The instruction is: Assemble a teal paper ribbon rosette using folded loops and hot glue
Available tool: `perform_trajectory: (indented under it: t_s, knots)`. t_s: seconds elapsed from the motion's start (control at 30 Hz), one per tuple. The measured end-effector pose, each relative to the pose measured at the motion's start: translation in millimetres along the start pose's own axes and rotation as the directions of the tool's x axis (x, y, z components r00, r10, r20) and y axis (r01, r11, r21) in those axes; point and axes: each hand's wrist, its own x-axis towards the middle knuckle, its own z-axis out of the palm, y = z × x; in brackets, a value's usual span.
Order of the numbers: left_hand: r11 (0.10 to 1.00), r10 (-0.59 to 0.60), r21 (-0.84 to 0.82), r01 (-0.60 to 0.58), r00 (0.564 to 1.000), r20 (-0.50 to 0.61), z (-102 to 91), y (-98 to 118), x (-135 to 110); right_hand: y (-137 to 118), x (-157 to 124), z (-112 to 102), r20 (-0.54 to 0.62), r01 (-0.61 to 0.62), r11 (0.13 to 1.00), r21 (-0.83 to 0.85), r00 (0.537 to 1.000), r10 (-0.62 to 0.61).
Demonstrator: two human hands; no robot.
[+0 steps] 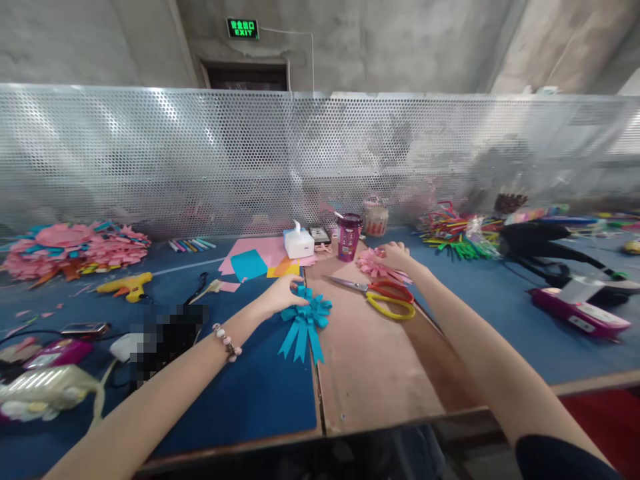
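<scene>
My left hand (281, 297) is closed at the upper left edge of a blue paper rosette (306, 313), thumb and fingers on its loops. The rosette's cut tails point toward me, and it lies over the seam of the tabletop. Farther right, my right hand (399, 257) is closed on the right side of a pink paper rosette (374, 263); its fingertips are partly hidden. Between the rosettes and slightly to the right lie scissors (391, 301) with red and yellow handles, blades pointing left.
A purple cup (349, 239) and a tissue box (299, 243) stand behind. Blue paper (249, 265) lies on pink sheets. At left are a yellow glue gun (126, 287) and a pile of pink rosettes (75, 250); at right, pipe cleaners (457, 237) and a magenta device (577, 312).
</scene>
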Motion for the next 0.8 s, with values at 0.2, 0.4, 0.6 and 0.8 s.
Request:
perform_trajectory:
  t_s: [0.2,0.4,0.6,0.8]
  knots:
    - [0.974,-0.122,-0.179,0.136,0.988,0.091,2.6,12.1,11.7,27.9,21.1,11.0,0.137,-0.023,0.984,0.176,0.991,-0.001]
    - [0.951,-0.086,-0.291,0.1,0.994,0.06,6.5,28.7,30.5,55.6,30.1,16.0,0.139,-0.059,0.912,0.406,0.99,0.002]
    - [0.886,0.022,-0.463,0.037,0.992,0.122,12.7,58.2,59.2,75.6,28.5,13.2,0.06,-0.117,0.666,0.737,0.992,0.108]
    - [0.796,0.002,-0.595,0.115,0.981,0.192,49.3,68.1,111.2,99.0,27.0,-15.3,-0.002,-0.109,0.342,0.933,0.951,0.309]
